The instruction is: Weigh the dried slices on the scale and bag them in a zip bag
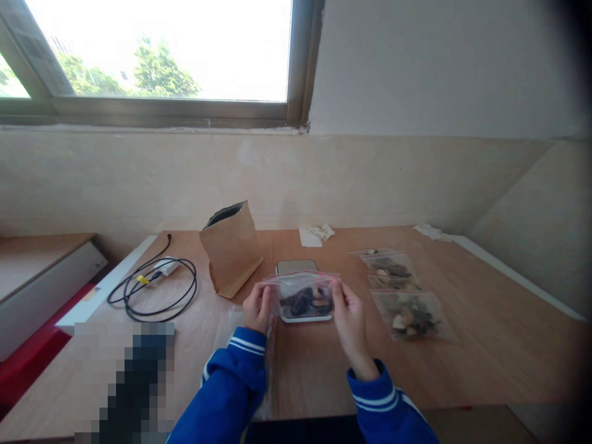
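Zip bag [303,302] of dark pieces, held by its top corners between two hands, in front of a flat, white-edged device [297,266]; contact with that device impossible to tell. Left hand [257,306] pinched, thumb against fingers, on one corner; right hand [350,313] pinched likewise on the other. Blue sleeves [377,394] with white stripes behind both. Under the left forearm, clear flat plastic [227,322] on the brown wooden table [472,370]. To the right, filled clear bags [413,317] in a row, lying flat. To the left, an upright brown paper bag [234,253], mouth gaping; farther left, a loosely coiled black cable [194,290] around a white block [167,266]. Crumpled white tissue [322,232] near the back edge. Beyond, beige lower wall [287,172], plain grey wall [416,68] above, and a metal-framed window [185,37], bright, with green treetops outside.
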`<state>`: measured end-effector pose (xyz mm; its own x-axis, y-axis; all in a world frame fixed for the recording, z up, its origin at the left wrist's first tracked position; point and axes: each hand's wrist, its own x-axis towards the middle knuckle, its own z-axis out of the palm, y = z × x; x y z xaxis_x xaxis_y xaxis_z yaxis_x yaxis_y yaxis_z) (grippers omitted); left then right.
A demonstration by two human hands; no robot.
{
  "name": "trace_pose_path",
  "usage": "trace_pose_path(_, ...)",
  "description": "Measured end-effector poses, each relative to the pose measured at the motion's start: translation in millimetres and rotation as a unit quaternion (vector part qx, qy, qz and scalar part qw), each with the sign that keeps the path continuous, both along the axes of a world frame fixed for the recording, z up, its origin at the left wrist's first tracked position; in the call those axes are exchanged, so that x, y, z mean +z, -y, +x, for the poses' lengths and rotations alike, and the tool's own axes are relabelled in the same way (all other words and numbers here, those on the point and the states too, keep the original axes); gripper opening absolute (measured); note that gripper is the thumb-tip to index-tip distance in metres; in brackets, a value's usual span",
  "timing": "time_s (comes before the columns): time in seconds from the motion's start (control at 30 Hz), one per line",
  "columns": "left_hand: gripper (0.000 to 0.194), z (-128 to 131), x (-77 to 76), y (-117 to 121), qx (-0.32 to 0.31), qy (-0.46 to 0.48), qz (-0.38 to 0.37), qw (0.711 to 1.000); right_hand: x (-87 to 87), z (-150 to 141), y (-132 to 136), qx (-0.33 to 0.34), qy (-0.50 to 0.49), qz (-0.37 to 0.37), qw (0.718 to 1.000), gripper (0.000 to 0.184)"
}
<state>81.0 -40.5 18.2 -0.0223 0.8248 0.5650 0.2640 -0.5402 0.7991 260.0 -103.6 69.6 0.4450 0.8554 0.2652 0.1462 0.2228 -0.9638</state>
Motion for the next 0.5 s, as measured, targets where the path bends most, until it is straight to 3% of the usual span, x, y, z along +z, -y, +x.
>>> trace_pose_path(0.07, 0.026, 1.0, 2.4, 1.7, -0.035, -0.027, -0.011, 0.999, 3.7, 4.3, 0.5, 0.012, 0.047, 0.003, 0.999, 0.049)
trace_pose_path(0.2, 0.026, 2.1, 6.8, 5.9, -0.079, -0.034, -0.035, 0.996, 18.3, 10.8, 3.1, 0.12, 0.176, 0.038, 0.976, 0.04)
trace_pose_path(0.37, 0.023, 0.8, 7.8, 9.9, -0.012, -0.015, -0.006, 1.0, 24.7, 21.7, 7.0, 0.003, 0.177, 0.067, 0.982, 0.039)
trace_pose_path(0.5, 0.02, 2.3, 8.2, 10.1, -0.004, 0.001, -0.008, 1.0, 8.3, 24.9, 6.3, 0.028, 0.135, 0.028, 0.99, 0.043)
